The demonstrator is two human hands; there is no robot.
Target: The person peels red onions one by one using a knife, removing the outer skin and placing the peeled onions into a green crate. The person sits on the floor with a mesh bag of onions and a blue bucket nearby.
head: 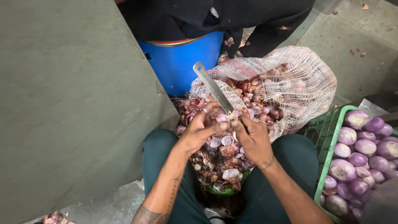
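The left hand (203, 128) curled around a small onion (222, 118), thumb and fingers pressed against it, a ring on one finger. The right hand (253, 139) was closed on the handle of a knife (213, 89); the handle itself was hidden inside the fist, and the long flat blade rose up and to the left, away from the person. The blade's base met the onion where the two hands came together, at the centre of the scene, above the person's knees.

Just under the hands sat a heap of peels (219, 159), purple and brown, piled in a green bowl (226, 191) between the legs. Beyond the hands, a mesh sack (290, 79) lay open, holding unpeeled onions, its mouth turned toward the person. Far behind the sack stood a blue drum (182, 58), with another person in dark clothes (215, 14) sitting over it.

On the near right a green crate (327, 137) held peeled onions (360, 153), pale purple and glossy. A grey wall (70, 99) filled the left side. A few peel scraps (54, 217) lay on the floor at the near left.
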